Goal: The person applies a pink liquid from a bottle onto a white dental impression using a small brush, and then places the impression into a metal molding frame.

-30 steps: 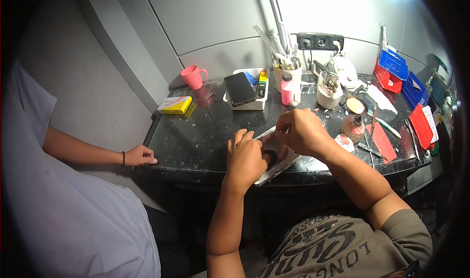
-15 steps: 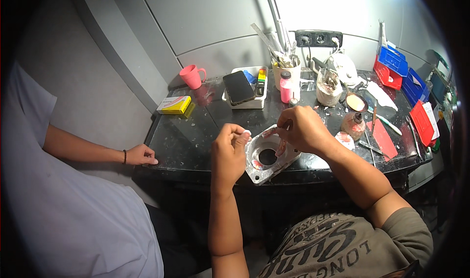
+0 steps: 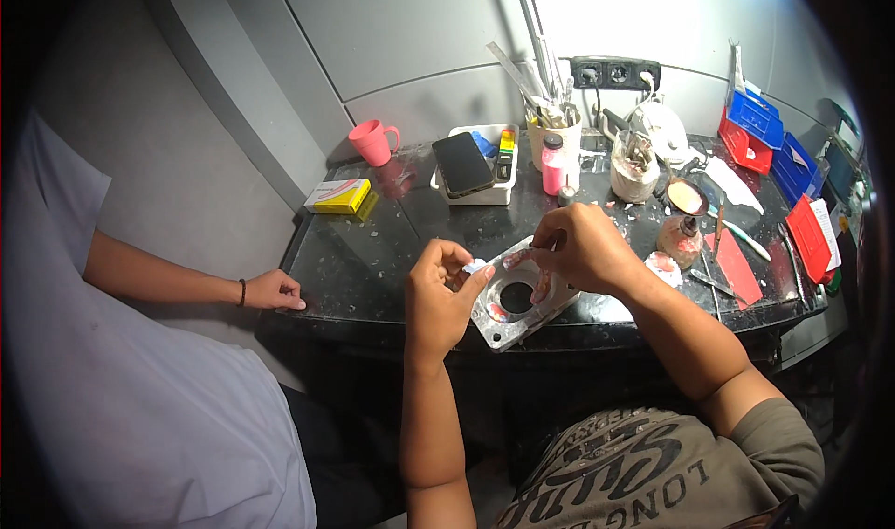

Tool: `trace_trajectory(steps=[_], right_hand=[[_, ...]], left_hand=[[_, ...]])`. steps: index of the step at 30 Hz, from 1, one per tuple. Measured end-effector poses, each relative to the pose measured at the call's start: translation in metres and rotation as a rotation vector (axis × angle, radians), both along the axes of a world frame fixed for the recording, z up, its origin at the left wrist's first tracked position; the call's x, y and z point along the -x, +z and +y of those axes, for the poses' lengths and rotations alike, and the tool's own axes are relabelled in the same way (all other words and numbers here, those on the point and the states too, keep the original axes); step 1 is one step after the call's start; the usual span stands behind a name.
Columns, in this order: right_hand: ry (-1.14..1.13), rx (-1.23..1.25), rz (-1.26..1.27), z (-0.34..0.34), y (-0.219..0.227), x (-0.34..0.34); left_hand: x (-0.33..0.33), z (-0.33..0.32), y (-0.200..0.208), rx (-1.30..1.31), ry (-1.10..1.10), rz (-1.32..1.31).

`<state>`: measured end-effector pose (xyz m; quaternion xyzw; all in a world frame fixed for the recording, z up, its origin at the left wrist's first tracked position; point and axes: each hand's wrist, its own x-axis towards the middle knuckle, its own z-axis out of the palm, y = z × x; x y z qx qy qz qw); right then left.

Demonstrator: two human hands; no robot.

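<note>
L hand (image 3: 442,279) has come off the silver metal plate w/ big round hole (image 3: 522,323) since 1 s ago; now it's just L of it, thumb + fingers pinching a sm. white pc (image 3: 475,266). R hand (image 3: 585,242) is over the plate's far side, fingertips bunched by a curved pink-and-white pc (image 3: 541,288); can't tell if gripping. Plate's at front edge of glossy blk tabletop (image 3: 373,277).

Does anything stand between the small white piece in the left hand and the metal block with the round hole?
Nothing visible does. The left hand pinches the white piece beside the metal block; the right hand is over its far right side.
</note>
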<state>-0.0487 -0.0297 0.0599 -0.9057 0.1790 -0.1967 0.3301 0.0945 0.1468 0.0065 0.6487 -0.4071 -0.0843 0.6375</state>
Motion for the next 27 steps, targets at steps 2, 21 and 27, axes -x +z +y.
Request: trace_trajectory(steps=[2, 21, 27], right_hand=[[0.003, -0.011, -0.006, 0.000, 0.001, 0.000], [0.023, -0.061, -0.011, -0.007, -0.009, 0.001], [0.023, -0.092, 0.013, -0.005, -0.010, 0.002]], left_hand=[[-0.001, 0.002, 0.000, -0.053, -0.005, 0.000], [0.012, -0.003, 0.009, -0.025, 0.047, -0.248], [0.018, 0.006, 0.005, -0.194, 0.159, -0.651]])
